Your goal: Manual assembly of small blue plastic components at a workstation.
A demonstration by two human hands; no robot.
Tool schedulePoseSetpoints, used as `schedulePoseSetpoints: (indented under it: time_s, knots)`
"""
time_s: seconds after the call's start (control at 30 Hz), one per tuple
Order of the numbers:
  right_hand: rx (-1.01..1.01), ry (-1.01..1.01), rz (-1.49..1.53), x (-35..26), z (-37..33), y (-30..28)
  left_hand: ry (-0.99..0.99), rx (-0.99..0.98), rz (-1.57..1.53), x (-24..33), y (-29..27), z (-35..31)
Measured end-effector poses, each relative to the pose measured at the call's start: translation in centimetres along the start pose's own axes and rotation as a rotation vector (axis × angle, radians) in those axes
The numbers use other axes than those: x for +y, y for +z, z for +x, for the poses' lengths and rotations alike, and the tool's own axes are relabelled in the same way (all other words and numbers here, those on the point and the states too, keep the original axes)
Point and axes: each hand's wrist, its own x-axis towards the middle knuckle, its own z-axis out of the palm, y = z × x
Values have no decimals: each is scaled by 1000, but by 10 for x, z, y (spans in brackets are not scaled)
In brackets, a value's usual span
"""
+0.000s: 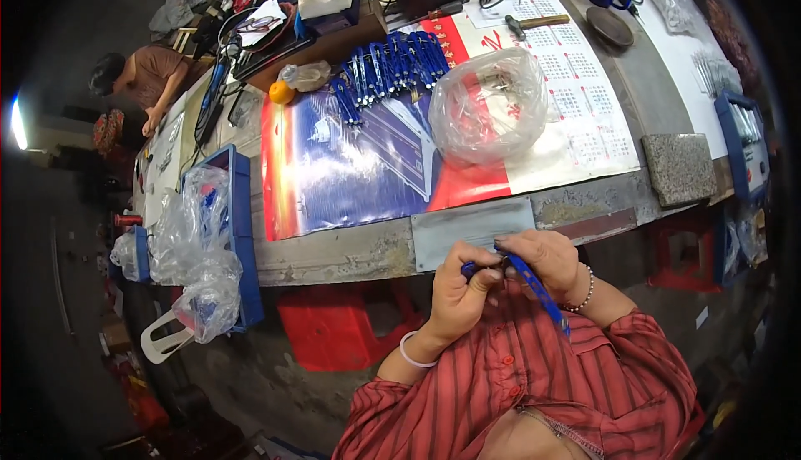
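In front of my chest, both hands meet over a slim blue handle-like piece with a light pattern. My right hand is closed around its upper part, and its free end slants down across the striped shirt. My left hand pinches close by, with a short dark blue end showing between thumb and fingers. Whether that end belongs to the same piece I cannot tell. Many similar blue pieces lie in a row on the poster-covered table.
A clear plastic bag lies on the poster, with a hammer beyond it. A stone block sits at the right edge. Left stands a blue crate with plastic bags; a red stool is under the table. Another person works far left.
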Motion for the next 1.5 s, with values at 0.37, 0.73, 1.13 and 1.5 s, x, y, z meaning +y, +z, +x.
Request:
schedulePoseSetpoints:
  time_s: [0.37,0.73,1.13,1.5]
  knots:
    - [-115,722,473,-7,-4,-3,177,-135,866,27,1,15]
    - [74,499,229,-18,-28,-7,-192,-140,479,32,19,10]
    - [162,301,38,-23,-55,-15,-435,-129,173,22,33,-6]
    - [-223,1057,872,-20,-27,-42,160,-352,729,18,6,9]
